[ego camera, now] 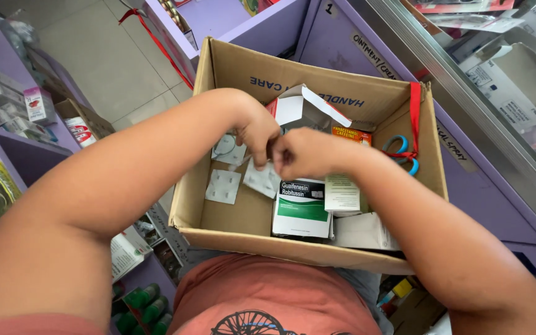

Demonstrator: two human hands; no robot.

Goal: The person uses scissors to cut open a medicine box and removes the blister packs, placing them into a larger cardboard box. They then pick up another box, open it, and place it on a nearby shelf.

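My left hand [257, 131] and my right hand [305, 154] meet knuckle to knuckle over the middle of an open cardboard box [243, 68]. Both are closed, with something small pinched between them that I cannot make out. Under the hands lie silver blister strips [223, 186]. A green and white medicine carton [301, 208] lies flat near the box's front edge, a folded leaflet [341, 192] beside it. An opened white carton [299, 108] stands behind the hands.
Blue-handled scissors [403, 152] with a red ribbon [415, 108] hang at the box's right wall. Purple shelves [13, 152] with small boxes stand on the left, a purple counter [491, 205] on the right. Green bottles [147, 304] sit low at the left.
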